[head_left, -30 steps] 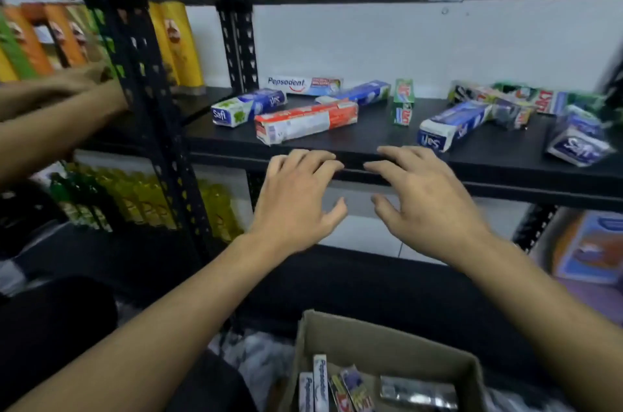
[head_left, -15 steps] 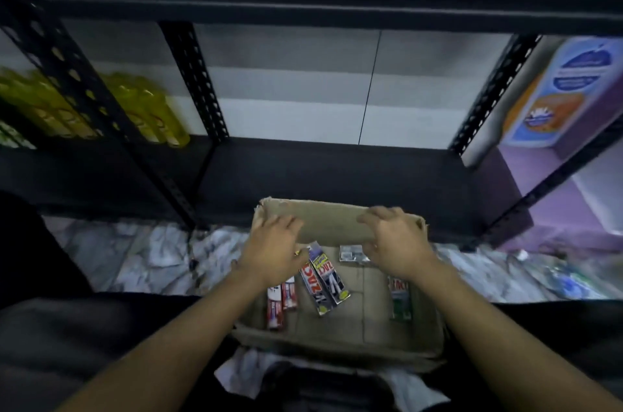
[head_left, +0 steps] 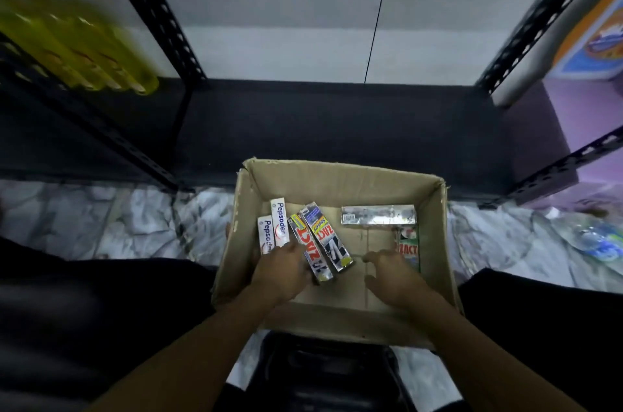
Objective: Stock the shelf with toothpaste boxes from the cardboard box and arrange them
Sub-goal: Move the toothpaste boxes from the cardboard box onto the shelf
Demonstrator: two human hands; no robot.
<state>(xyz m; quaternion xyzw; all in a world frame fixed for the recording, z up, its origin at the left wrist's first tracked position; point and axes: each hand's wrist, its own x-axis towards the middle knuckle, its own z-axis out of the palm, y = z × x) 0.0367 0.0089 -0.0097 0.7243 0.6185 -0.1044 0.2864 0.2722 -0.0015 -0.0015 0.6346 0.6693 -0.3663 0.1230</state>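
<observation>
Several yellow bottles behind shelf upright

dim, cool light | motion-blurred yellow bottles | wide-angle edge distortion

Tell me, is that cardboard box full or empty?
Partly filled. The cardboard box holds several toothpaste boxes lying on its floor, much of it bare.

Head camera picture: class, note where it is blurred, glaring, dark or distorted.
Head view: the yellow bottles at upper left are smeared by motion blur; the Pepsodent boxes in the cardboard box read sharply; the silver box shows glare; the bottom shelf is dim; the wide lens splays the shelf posts outward.
</observation>
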